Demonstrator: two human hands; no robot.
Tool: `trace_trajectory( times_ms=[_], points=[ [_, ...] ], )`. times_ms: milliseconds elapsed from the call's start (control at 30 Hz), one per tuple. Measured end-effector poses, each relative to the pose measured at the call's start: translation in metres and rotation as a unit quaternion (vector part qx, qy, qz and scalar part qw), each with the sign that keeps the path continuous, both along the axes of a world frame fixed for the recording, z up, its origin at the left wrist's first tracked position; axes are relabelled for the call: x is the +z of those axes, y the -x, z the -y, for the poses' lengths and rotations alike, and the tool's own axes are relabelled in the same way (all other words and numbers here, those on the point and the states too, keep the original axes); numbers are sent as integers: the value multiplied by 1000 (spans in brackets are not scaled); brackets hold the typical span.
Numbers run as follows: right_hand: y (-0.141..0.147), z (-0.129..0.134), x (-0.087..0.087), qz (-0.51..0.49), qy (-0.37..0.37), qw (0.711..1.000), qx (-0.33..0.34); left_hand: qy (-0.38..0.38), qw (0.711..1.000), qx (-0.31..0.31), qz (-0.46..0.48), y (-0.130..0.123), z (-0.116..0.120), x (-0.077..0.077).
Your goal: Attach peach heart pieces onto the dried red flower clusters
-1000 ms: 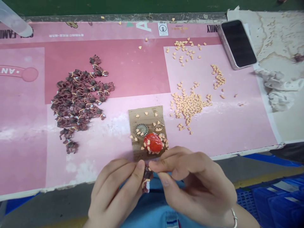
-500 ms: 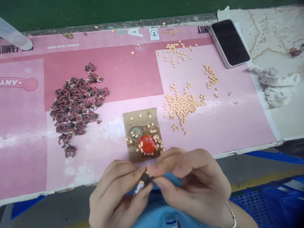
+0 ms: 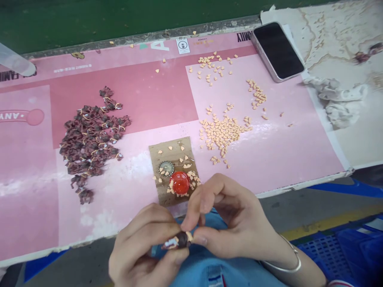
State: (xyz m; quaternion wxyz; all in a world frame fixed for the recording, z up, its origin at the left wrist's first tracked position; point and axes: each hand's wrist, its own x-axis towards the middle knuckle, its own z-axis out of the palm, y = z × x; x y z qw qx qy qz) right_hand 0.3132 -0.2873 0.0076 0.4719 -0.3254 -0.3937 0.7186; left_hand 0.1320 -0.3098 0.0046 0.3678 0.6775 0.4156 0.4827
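Note:
My left hand [image 3: 146, 243] pinches a small dark brown figurine [image 3: 182, 240] between thumb and fingers. The figurine has a pale blue-white patch, and a cream-coloured bit shows at its right end. My right hand [image 3: 227, 219] has its thumb and forefinger closed about that right end; the other fingers are curled. Just beyond my hands lies a brown card [image 3: 155, 155] bearing a red cap [image 3: 181, 182] with shiny red inside, a metal bottle cap [image 3: 166, 168] and several cream pieces. To the right is a spread of small cream pieces [image 3: 223, 131].
A heap of similar brown figurines [image 3: 89, 139] lies on the left of the pink table [image 3: 125, 95]. A phone [image 3: 279, 52] rests at the back right, with crumpled white material [image 3: 344, 103] beside it. A translucent tube [image 3: 16, 59] juts in at upper left.
The figurine has turned from slanted to nearly level and come slightly lower. My right forefinger has lifted and bent over it. The whole view has shifted a little.

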Motion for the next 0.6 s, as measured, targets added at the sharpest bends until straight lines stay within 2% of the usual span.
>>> trace_trajectory(
  times_ms=[200, 367, 500, 600],
  points=[
    [-13, -8, 7, 95, -54, 994, 23, 38, 999, -15, -29, 5, 0, 5],
    [-27, -17, 18, 236, -137, 958, 93, 65, 994, -31, -80, 10, 2, 9],
    [-23, -4, 21, 291, -246, 923, 45, 5, 995, 32, -99, 4, 9, 10],
    [-17, 14, 18, 331, -289, 898, 10, 5, 987, 79, -143, 2, 16, 12]
  ],
)
